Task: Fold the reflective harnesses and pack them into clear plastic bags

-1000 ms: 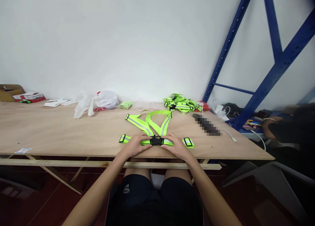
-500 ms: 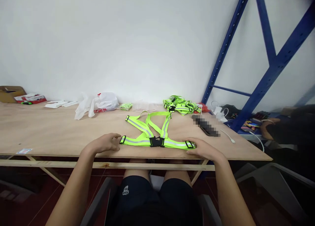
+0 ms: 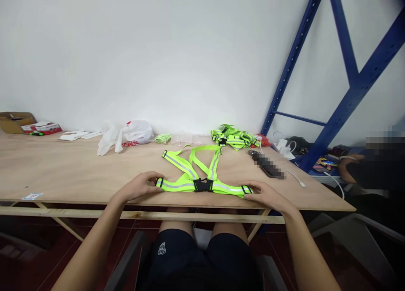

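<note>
A neon-yellow reflective vest [image 3: 177,185] made of straps with grey stripes lies spread out near the front edge of the table. Its black buckle [image 3: 203,185] is fastened at the middle of the lower strap. At that strap's left end, my left hand [image 3: 144,186] has its thumb and fingers closed around the band beside a black slider. My right hand [image 3: 262,194] grips the opposite end, its fingers over the right slider. The upper straps fan out behind the buckle, with one loose end pointing to the back left.
Behind the vest lies a heap of similar neon straps [image 3: 236,137]. A folded neon packet [image 3: 163,138] and a white plastic bag [image 3: 137,132] sit by the wall. A blurred dark phone-like object [image 3: 267,164] and white cable [image 3: 297,179] lie right, near a blue rack [image 3: 335,109] and another person's arm [image 3: 348,166].
My left hand has moved right onto the strap end and closed on it. The right hand's fingers have drawn together at the other end. The view has shifted slightly.
</note>
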The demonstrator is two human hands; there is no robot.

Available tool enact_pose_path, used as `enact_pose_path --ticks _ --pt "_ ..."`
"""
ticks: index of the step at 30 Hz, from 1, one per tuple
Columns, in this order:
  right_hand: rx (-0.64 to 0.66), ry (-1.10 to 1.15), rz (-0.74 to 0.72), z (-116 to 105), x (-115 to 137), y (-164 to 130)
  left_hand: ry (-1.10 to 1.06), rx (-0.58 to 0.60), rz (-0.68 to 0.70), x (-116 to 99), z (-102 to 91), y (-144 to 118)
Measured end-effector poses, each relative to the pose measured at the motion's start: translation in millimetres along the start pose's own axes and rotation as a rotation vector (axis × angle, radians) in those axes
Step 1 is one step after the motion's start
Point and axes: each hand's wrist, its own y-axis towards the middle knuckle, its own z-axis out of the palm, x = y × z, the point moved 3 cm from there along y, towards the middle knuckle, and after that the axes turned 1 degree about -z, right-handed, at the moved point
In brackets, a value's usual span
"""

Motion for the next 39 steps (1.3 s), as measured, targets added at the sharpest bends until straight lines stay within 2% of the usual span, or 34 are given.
enact_pose_path --ticks 3,7,13,16,19,22,24,26,29,33,39 --pt "-0.060 0.039 0.003 1 -2 -13 0.018 -0.059 0.005 3 1.2 -11" --pt "-0.149 0.065 0.033 5 -10 -35 0.012 -0.026 -0.009 14 8.4 -27" --pt "-0.146 -0.004 0.024 9 -15 -44 0.139 0.004 0.008 15 12.2 -27" --pt "-0.137 -0.040 0.005 6 -8 -39 0.231 -0.060 0.028 -2 11.9 -26" --pt "-0.181 -0.067 -0.018 1 6 -33 0.270 -0.162 0.212 -39 22.0 -28" --pt "-0.222 -0.138 -0.067 2 25 -18 0.286 -0.102 0.431 -77 52.4 -21" --pt "-0.189 -0.192 -0.112 10 36 -1 0.303 -0.034 0.541 -93 79.0 -8" --pt "-0.120 -0.237 -0.148 21 44 19 0.338 -0.008 0.584 -99 103.9 9" --pt "0.013 -0.270 -0.211 38 46 51 0.420 -0.002 0.582 -96 131.8 31" --pt "0.108 -0.253 -0.227 55 31 86 0.475 -0.011 0.575 -87 147.9 39" --pt "0.164 -0.346 -0.172 72 -2 128 0.509 0.012 0.564 -81 153.2 36"
